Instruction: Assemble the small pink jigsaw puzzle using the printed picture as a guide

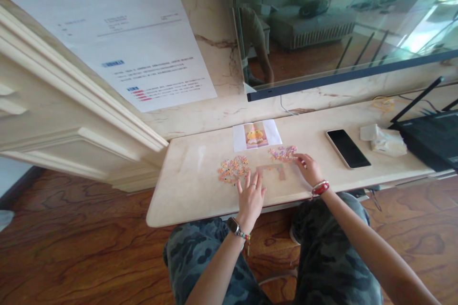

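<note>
On my head view, my left grip (pixel 251 196) has its fingers apart, just beside the orange pieces (pixel 233 169); my right grip (pixel 308 168) curls beside the pink-purple pieces (pixel 282 153), clamped or not I cannot tell. Between both, a flat pinkish strip (pixel 282 173) lies on the desk (pixel 191 181).

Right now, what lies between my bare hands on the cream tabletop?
In the head view, a flat, pinkish-tan patch lies between your left hand and right hand.
</note>
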Action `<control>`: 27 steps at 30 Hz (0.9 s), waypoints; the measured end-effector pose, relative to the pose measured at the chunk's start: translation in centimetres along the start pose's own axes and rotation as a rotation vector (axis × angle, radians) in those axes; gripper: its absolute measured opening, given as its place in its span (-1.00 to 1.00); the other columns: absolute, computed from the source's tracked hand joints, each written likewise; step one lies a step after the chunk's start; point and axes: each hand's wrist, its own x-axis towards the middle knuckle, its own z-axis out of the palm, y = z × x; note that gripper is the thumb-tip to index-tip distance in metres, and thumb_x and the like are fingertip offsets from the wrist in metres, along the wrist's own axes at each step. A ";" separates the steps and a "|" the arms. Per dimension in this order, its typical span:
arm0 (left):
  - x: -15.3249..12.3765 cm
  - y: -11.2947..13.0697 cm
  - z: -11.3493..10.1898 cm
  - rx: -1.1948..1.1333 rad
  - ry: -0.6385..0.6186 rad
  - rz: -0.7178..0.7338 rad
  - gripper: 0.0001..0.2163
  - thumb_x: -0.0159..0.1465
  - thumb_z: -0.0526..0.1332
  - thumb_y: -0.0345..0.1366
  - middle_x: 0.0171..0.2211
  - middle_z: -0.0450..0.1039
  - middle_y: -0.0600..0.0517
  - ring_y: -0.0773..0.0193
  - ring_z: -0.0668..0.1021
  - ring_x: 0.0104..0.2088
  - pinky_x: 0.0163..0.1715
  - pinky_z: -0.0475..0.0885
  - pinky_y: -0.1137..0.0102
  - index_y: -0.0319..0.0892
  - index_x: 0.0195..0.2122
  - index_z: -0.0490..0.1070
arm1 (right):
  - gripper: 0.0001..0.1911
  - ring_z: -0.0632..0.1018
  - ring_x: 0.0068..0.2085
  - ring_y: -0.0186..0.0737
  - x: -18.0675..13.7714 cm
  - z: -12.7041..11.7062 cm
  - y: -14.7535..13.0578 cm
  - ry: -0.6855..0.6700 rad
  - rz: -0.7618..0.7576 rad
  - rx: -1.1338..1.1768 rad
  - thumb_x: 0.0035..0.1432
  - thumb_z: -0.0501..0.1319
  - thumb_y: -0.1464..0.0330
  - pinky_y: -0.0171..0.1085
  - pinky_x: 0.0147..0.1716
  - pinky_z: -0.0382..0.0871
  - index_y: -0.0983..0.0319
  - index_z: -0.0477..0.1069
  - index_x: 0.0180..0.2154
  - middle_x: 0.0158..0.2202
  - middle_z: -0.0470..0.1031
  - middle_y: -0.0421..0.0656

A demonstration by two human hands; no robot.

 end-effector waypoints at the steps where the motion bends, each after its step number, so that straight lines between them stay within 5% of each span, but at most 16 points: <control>1: 0.0 0.0 0.0 0.003 0.000 -0.005 -0.59 0.24 -0.12 -0.21 0.13 0.10 -0.02 0.11 -0.03 0.19 0.05 0.03 -0.06 -0.08 0.14 0.00 | -0.75 0.44 -0.42 -0.28 1.1 -0.3 0.7 0.001 0.063 -0.043 0.07 0.01 0.34 -0.26 -0.39 0.35 0.24 0.38 -0.24 -0.39 0.44 -0.11; 8: -0.7 0.0 0.3 -0.009 -0.014 -0.007 -0.58 0.24 -0.12 -0.20 0.12 0.11 -0.02 0.11 -0.01 0.18 0.06 0.02 -0.04 -0.07 0.14 -0.01 | -0.86 0.41 -0.48 -0.33 6.0 -1.2 4.1 -0.190 0.070 -0.269 -0.09 0.13 0.39 -0.35 -0.45 0.27 0.25 0.45 -0.45 -0.51 0.43 -0.16; 13: -0.9 -0.1 1.0 -0.023 -0.014 0.016 -0.60 0.26 -0.15 -0.23 0.13 0.10 0.00 0.13 -0.01 0.18 0.06 0.00 -0.05 -0.06 0.13 0.00 | -0.79 0.40 -0.49 -0.38 7.1 -0.8 4.2 -0.135 0.036 -0.251 -0.05 0.12 0.37 -0.36 -0.42 0.28 0.27 0.44 -0.32 -0.41 0.41 -0.12; 19: -1.1 0.1 1.2 -0.026 -0.022 0.005 -0.59 0.25 -0.14 -0.23 0.14 0.08 0.01 0.13 -0.02 0.18 0.06 0.01 -0.05 -0.07 0.14 -0.03 | -0.85 0.40 -0.44 -0.32 8.7 -0.3 3.6 -0.288 -0.016 -0.329 -0.06 0.15 0.35 -0.36 -0.40 0.25 0.29 0.44 -0.45 -0.46 0.40 -0.11; 27: -1.5 0.0 1.2 -0.024 -0.036 -0.004 -0.58 0.25 -0.16 -0.21 0.16 0.02 0.02 0.12 -0.06 0.19 0.06 0.02 -0.04 -0.05 0.15 -0.06 | -0.78 0.36 -0.50 -0.35 6.8 -1.5 5.3 -0.144 0.010 -0.254 -0.03 0.12 0.27 -0.34 -0.46 0.23 0.29 0.40 -0.40 -0.47 0.41 -0.13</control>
